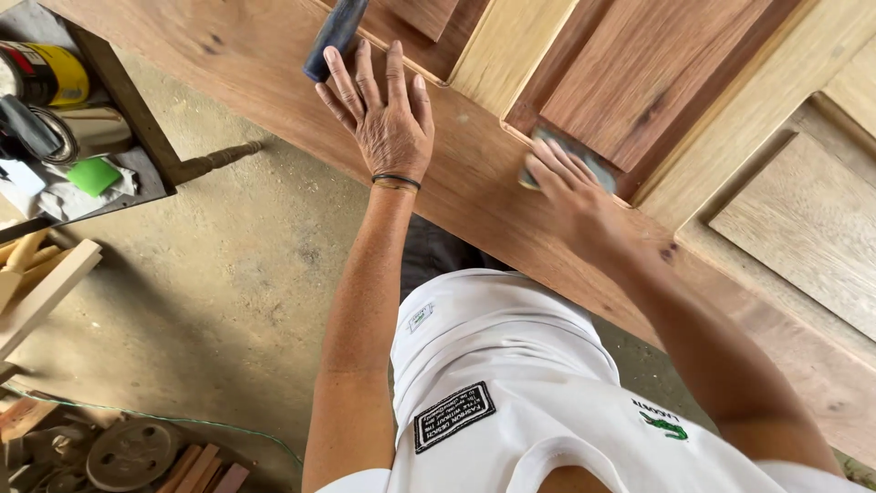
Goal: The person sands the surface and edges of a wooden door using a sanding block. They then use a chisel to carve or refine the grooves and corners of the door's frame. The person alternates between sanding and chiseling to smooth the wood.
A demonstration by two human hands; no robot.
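Observation:
A large panelled wooden door (474, 173) lies flat in front of me, with reddish and pale boards. My left hand (381, 117) rests flat on its frame, fingers spread, holding nothing. A dark blue tool handle (334, 36) lies just beyond its fingertips. My right hand (568, 187) presses a grey piece of sandpaper (593, 164) against the edge of a recessed reddish panel (648, 73). The hand looks slightly blurred.
A dark side table (137, 119) at the left holds a yellow can (46, 73), a green pad (93, 175) and cloths. Wood offcuts (41, 283) and a round metal disc (132, 452) lie on the concrete floor (237, 274).

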